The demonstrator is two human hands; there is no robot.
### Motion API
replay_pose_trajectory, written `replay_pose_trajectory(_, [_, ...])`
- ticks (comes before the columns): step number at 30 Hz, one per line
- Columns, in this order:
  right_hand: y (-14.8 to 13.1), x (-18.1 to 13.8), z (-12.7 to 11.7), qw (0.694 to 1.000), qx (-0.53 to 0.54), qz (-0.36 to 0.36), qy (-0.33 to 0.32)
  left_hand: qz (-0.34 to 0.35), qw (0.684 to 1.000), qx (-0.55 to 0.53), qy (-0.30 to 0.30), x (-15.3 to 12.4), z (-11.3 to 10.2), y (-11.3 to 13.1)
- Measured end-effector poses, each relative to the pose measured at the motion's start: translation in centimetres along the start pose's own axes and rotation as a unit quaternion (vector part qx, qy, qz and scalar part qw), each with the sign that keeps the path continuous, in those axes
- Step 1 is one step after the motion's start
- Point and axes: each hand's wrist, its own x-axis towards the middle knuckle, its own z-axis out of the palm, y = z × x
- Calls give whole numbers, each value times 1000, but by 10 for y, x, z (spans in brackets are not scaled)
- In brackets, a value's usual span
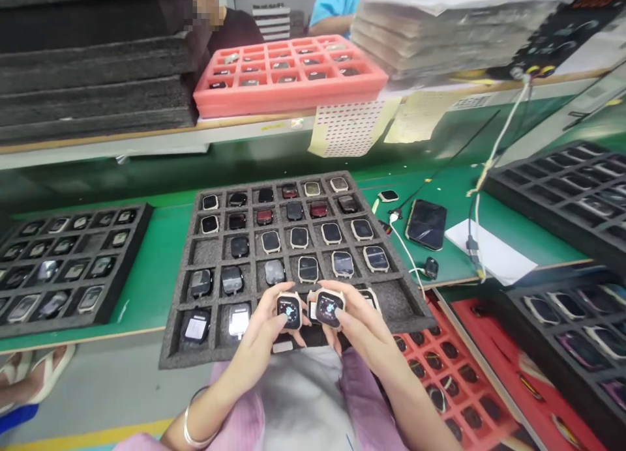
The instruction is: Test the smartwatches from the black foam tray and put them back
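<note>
The left hand (261,337) is closed around the left smartwatch case (289,309). Its thumb lies along the case's near edge and its fingers wrap behind it, with the screen facing up. The right hand (364,327) grips the right smartwatch case (328,306) the same way, with fingertips on the case's side and the lit dial showing. The two cases sit side by side, nearly touching. Both are held just above the near edge of the grey foam tray (172,347). A metal bangle (188,430) circles the left wrist.

The foam tray is a grid of square pockets, and most of them hold loose watch cases (308,268) lying face up. Some pockets in its left column are bare. Left of the foam tray, and apart from it on the green bench, lies a black tray of watches (139,242). Just right of the foam tray are a white cable (405,249), a small black charging puck (431,266) and a dark smartphone (426,223) lying flat. A white sheet of paper (491,249) lies farther right.

Below the foam tray's right corner a red tray (440,373) holds dark watch cases. Beyond the foam tray, on the raised shelf, a second pink-red compartment tray (293,92) stands beside stacked dark foam sheets (92,66). Two other people are behind it, one in a black top (237,27) and one in a blue sleeve (337,1).
</note>
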Motion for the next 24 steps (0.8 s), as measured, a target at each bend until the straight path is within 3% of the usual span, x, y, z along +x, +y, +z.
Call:
replay_pose_trajectory(13, [11, -3, 4, 998, 39, 5, 45, 1, 1000, -3, -22, 0, -15, -22])
replay_pose_trajectory(24, [3, -1, 11, 997, 46, 2, 64, 8, 999, 46, -24, -2, -8, -10])
